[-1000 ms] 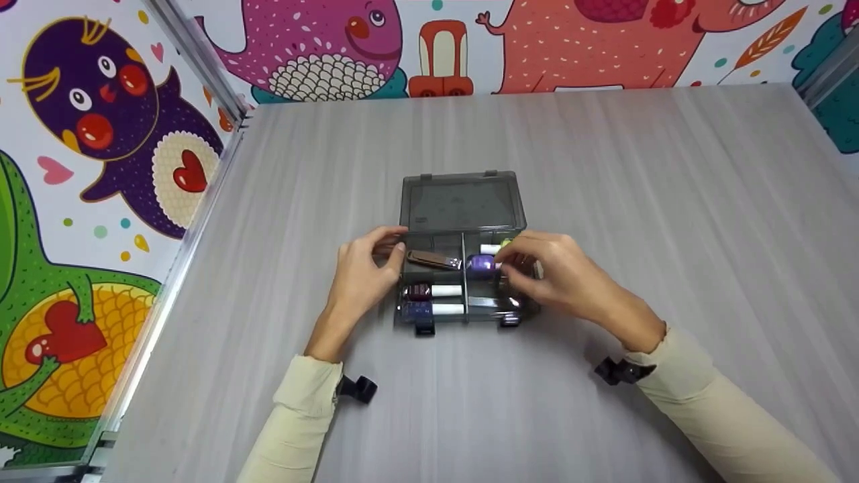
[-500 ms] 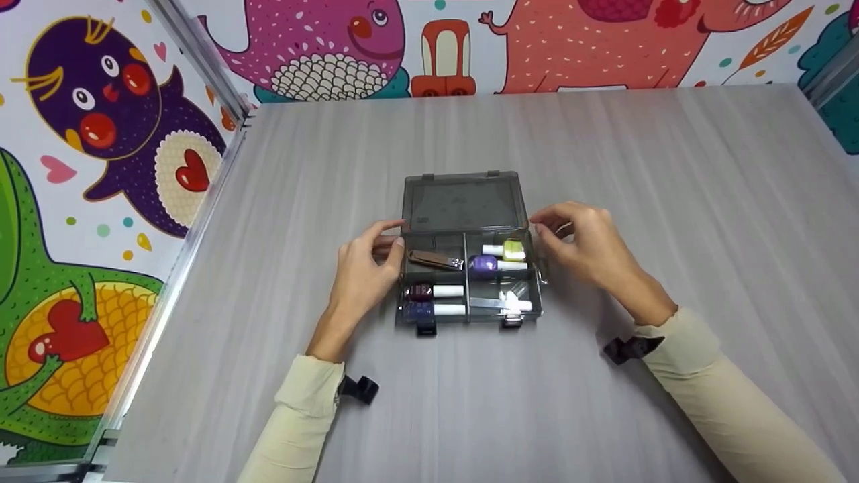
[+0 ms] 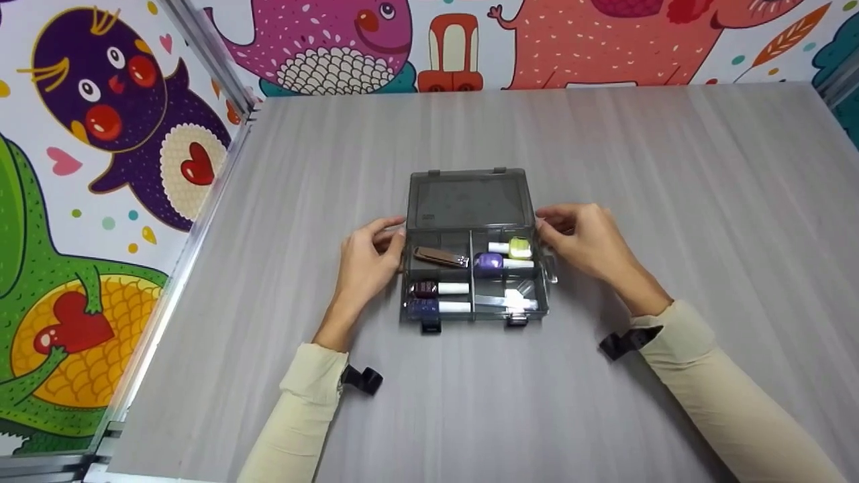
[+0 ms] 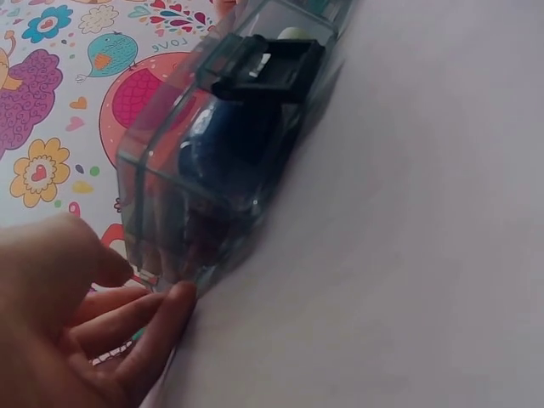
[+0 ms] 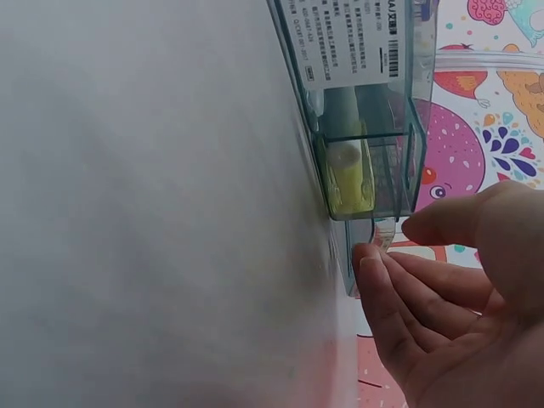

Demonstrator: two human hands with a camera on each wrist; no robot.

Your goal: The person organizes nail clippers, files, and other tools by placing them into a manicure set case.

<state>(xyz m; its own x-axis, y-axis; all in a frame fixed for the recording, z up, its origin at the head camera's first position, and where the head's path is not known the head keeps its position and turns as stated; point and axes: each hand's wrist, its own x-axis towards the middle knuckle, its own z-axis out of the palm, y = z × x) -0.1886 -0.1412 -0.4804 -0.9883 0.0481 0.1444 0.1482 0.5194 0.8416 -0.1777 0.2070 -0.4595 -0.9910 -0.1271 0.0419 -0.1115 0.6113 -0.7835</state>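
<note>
A see-through grey divided box point(image 3: 472, 274) lies with its lid point(image 3: 471, 200) folded back on the table. My left hand point(image 3: 370, 258) touches its left side near the hinge, fingers fairly straight. On the opposite side, my right hand point(image 3: 582, 238) has thumb and fingertips at the hinge corner. Upper left inside is a nail clipper point(image 3: 439, 257); below it lie a dark red nail polish bottle point(image 3: 424, 289) and a dark blue one point(image 3: 423, 306). Upper right are a yellow nail polish bottle point(image 3: 519, 247) and a purple one point(image 3: 488, 262). A silvery strip point(image 3: 493, 302) lies lower right.
Two latches hang at the box's front, one a dark latch point(image 3: 431, 327). A clear tab point(image 3: 551, 268) sticks out at its right. A printed label point(image 5: 348, 42) shows on the box. Cartoon-printed panels point(image 3: 376, 40) border the grey table point(image 3: 637, 154) at the back and left.
My right hand has let go of the purple nail polish bottle and moved out to the box's right hinge corner. The left hand stays at the left side.
</note>
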